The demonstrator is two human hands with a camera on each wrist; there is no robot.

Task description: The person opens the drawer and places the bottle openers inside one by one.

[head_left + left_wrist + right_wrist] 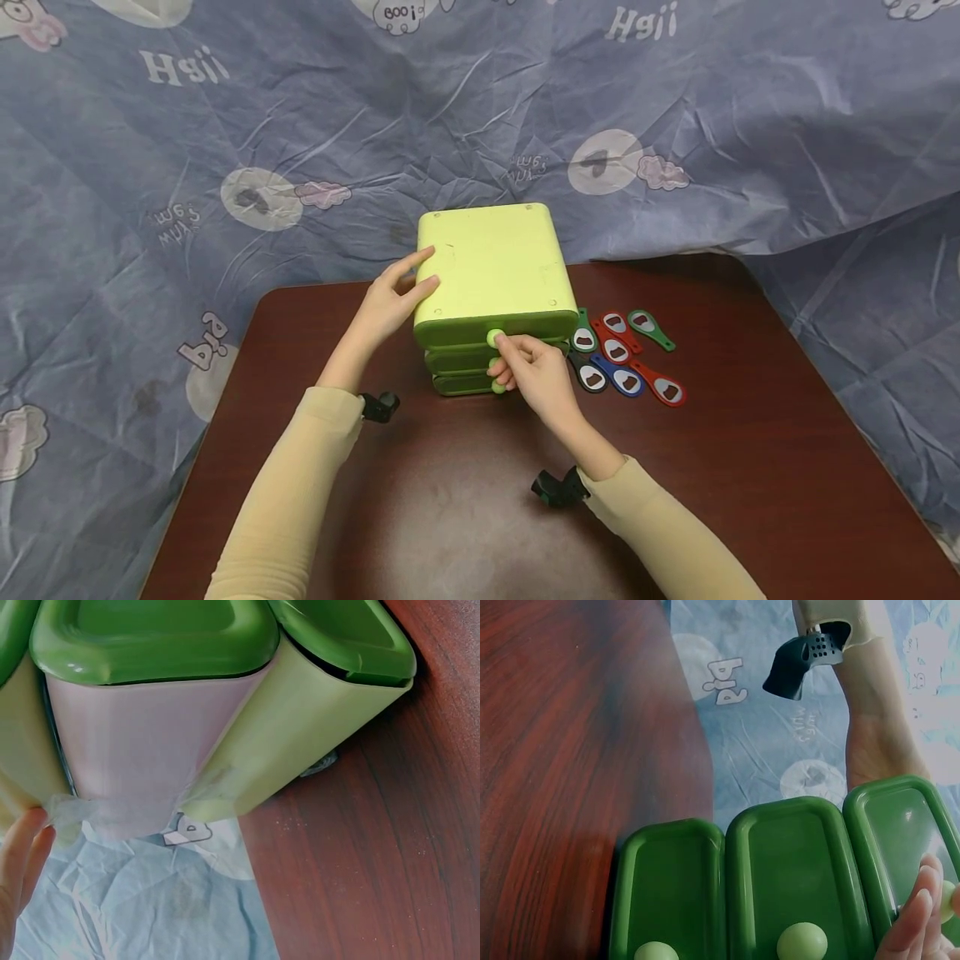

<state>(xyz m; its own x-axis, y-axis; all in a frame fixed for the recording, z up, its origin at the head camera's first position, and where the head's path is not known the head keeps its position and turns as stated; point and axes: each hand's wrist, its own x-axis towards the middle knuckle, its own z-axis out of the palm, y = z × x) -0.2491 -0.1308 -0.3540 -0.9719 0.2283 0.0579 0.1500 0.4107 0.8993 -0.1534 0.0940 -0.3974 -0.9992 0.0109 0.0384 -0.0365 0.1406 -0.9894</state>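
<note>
A three-tier drawer box (491, 262) with a light yellow-green top and dark green drawer fronts stands on the table. My left hand (390, 300) rests at its upper left edge, fingertips on the top panel and the palm along the side. In the left wrist view the fingers (26, 851) touch the top tier beside clear tape, and the middle tier's side looks pinkish. With thumb and index finger my right hand (538, 375) pinches the round light-green knob (495, 337) of the top drawer. In the right wrist view all three drawer fronts (795, 862) appear closed.
Several bottle openers (626, 381) in red, blue, green and black lie on the table right of the box. The dark red-brown table (450, 500) extends toward me. Behind it hangs a grey-blue printed cloth (375, 125).
</note>
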